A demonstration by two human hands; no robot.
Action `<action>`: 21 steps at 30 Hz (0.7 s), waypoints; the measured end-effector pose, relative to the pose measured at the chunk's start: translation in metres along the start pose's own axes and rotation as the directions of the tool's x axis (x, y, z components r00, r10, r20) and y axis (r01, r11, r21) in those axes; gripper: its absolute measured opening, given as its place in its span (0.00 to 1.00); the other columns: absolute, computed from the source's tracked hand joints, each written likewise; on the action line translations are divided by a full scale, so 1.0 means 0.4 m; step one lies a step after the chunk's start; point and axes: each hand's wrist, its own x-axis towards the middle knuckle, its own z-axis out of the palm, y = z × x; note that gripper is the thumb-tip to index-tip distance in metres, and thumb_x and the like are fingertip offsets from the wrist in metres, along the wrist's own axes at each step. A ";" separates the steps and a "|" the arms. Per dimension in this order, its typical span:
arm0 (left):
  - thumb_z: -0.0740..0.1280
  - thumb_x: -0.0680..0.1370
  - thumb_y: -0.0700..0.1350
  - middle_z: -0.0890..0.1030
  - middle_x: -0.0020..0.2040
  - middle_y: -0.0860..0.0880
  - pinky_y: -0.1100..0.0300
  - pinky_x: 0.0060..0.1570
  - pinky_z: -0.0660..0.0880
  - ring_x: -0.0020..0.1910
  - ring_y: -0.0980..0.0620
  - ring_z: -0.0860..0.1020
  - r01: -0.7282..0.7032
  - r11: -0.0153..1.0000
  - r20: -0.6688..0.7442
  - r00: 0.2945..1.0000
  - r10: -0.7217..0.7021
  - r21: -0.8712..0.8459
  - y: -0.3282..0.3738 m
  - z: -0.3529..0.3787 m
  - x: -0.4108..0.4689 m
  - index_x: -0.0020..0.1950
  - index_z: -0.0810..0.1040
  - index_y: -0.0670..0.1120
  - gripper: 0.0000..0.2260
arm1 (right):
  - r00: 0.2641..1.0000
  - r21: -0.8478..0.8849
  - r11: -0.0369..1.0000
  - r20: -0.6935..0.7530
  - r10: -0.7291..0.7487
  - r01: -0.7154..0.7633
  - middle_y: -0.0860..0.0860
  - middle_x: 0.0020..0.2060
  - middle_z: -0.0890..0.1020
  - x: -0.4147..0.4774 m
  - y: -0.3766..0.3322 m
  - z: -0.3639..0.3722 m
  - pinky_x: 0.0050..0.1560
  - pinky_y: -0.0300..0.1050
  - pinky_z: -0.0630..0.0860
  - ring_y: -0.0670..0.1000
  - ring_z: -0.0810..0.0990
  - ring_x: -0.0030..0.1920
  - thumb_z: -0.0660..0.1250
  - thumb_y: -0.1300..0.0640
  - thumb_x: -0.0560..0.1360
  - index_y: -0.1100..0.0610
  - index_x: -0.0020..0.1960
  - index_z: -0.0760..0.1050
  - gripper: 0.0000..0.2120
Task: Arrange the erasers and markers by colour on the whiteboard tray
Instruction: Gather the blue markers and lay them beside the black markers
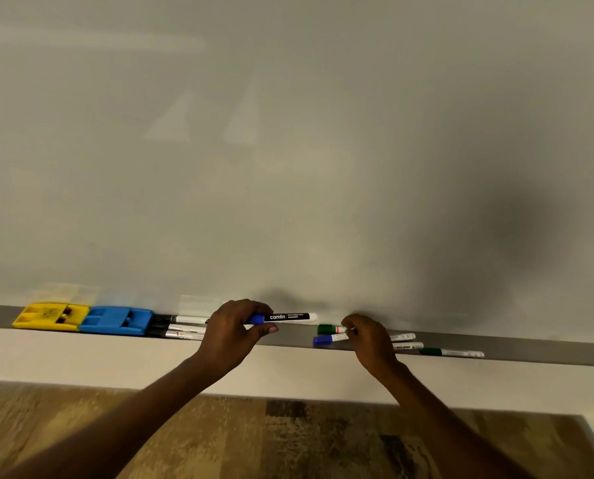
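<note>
On the grey whiteboard tray, a yellow eraser lies at the far left with a blue eraser touching its right end. Right of them lie three black-capped markers. My left hand holds a blue-capped marker by its cap end, lifted just above the tray. My right hand rests over a green-capped marker and a blue-capped marker, fingers touching them; whether it grips one is unclear. Another green marker lies further right.
The whiteboard rises straight behind the tray. Two white marker ends stick out from behind my right hand. Below the tray are a pale wall strip and a wood-pattern floor.
</note>
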 end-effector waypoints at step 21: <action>0.79 0.66 0.44 0.78 0.39 0.60 0.66 0.39 0.67 0.39 0.53 0.75 0.026 0.999 0.067 0.997 -0.029 0.047 -0.004 0.037 -0.031 0.46 0.83 0.49 0.12 | 0.903 -0.565 0.754 0.420 -0.088 0.336 0.55 0.59 0.75 0.054 0.046 0.037 0.54 0.49 0.77 0.54 0.78 0.55 0.69 0.58 0.74 0.57 0.63 0.69 0.19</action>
